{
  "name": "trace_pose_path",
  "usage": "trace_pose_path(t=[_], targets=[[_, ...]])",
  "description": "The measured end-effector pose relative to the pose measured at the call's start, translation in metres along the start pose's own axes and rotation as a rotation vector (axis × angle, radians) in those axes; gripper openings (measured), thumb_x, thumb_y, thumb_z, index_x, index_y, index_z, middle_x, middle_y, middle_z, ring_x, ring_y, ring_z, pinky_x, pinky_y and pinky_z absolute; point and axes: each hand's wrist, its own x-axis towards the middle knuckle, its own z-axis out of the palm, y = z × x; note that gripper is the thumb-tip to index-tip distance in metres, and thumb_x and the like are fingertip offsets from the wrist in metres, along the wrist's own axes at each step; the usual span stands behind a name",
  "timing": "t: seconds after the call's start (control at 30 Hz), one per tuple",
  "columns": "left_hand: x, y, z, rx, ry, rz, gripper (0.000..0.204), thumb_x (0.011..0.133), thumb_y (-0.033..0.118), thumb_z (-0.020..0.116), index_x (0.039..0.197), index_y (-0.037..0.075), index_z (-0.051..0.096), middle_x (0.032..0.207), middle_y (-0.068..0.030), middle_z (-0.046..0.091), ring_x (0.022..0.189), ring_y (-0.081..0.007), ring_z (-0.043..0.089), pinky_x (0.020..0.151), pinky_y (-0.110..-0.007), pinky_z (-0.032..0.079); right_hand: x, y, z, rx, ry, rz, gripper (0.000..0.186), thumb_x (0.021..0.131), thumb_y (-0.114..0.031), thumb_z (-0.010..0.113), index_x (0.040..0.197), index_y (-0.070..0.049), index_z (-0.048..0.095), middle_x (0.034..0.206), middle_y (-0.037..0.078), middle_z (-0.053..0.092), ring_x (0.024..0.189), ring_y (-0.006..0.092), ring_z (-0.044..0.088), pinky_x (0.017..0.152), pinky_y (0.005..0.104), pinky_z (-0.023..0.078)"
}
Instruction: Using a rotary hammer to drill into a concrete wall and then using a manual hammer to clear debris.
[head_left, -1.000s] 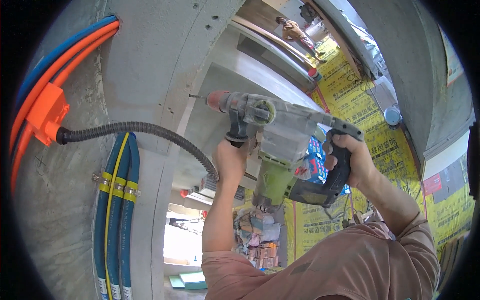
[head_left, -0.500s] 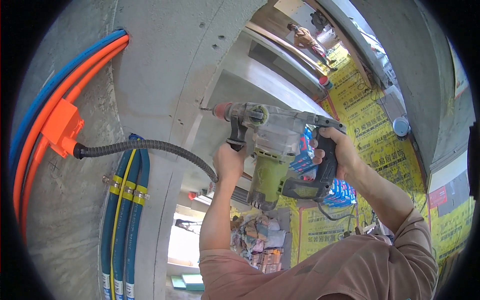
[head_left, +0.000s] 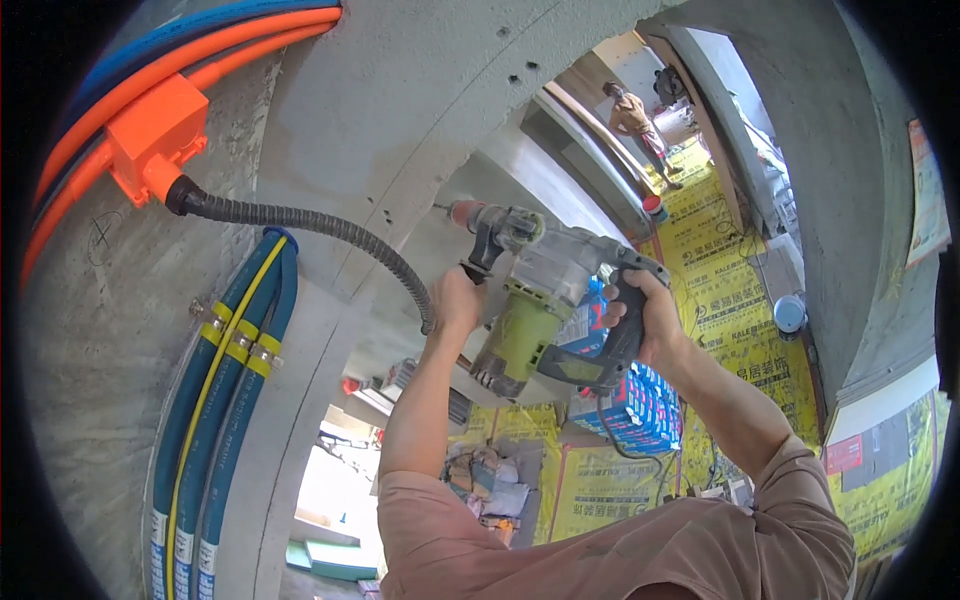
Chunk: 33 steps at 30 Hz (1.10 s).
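Hammer drill (head_left: pixel 528 315) sits gripped between both hands (head_left: pixel 459 299) (head_left: pixel 656 315).

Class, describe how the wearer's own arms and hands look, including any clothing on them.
The left hand and right hand are both bare: no gloves, watch or bracelet shows. The forearms are uncovered too. Above them are the short, loose, creased sleeves of a dusty brownish-pink shirt.
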Motion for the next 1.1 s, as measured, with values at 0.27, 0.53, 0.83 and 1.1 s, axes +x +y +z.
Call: trace_pose_path(t=[0.27, 0.53, 0.83, 1.1], targets=[[0.014, -0.006, 0.009, 0.071, 0.032, 0.001, 0.027, 0.081, 0.029, 0.070, 0.093, 0.006, 0.074, 0.092, -0.0238, 0.070, 0.091, -0.0446, 0.066, 0.077, -0.051, 0.052, 0.015, 0.016, -0.001, -0.003, 0.055, -0.043, 0.012, 0.092, -0.017, 0.052, 0.094, -0.006, 0.048, 0.077, 0.008, 0.055, 0.057, 0.0141, 0.049, 0.052, 0.0310, 0.045], [0.033, -0.024, 0.015, 0.176, 0.026, -0.022, 0.025, 0.081, 0.026, 0.068, 0.093, 0.004, 0.074, 0.093, -0.0247, 0.070, 0.091, -0.0463, 0.065, 0.077, -0.052, 0.052, 0.030, 0.020, 0.015, 0.059, 0.040, 0.012, 0.014, 0.090, -0.019, 0.054, 0.089, -0.006, 0.050, 0.074, 0.005, 0.054, 0.056, 0.0151, 0.050, 0.055, 0.0328, 0.046], [0.060, -0.054, 0.015, 0.295, -0.001, -0.074, 0.027, 0.084, 0.025, 0.066, 0.095, 0.001, 0.071, 0.096, -0.0284, 0.068, 0.096, -0.0478, 0.064, 0.080, -0.053, 0.051, 0.046, 0.038, 0.036, -0.003, 0.102, 0.028, 0.015, 0.089, -0.018, 0.057, 0.086, -0.004, 0.054, 0.073, 0.007, 0.056, 0.056, 0.0166, 0.053, 0.052, 0.0352, 0.049], [0.108, -0.119, 0.040, 0.205, 0.008, 0.115, 0.025, 0.082, 0.020, 0.066, 0.089, -0.003, 0.070, 0.089, -0.0296, 0.067, 0.090, -0.0492, 0.064, 0.075, -0.053, 0.051, 0.057, 0.032, 0.052, -0.044, 0.082, -0.028, 0.013, 0.088, -0.014, 0.059, 0.085, -0.003, 0.055, 0.073, 0.006, 0.055, 0.057, 0.0156, 0.054, 0.052, 0.0332, 0.050]])
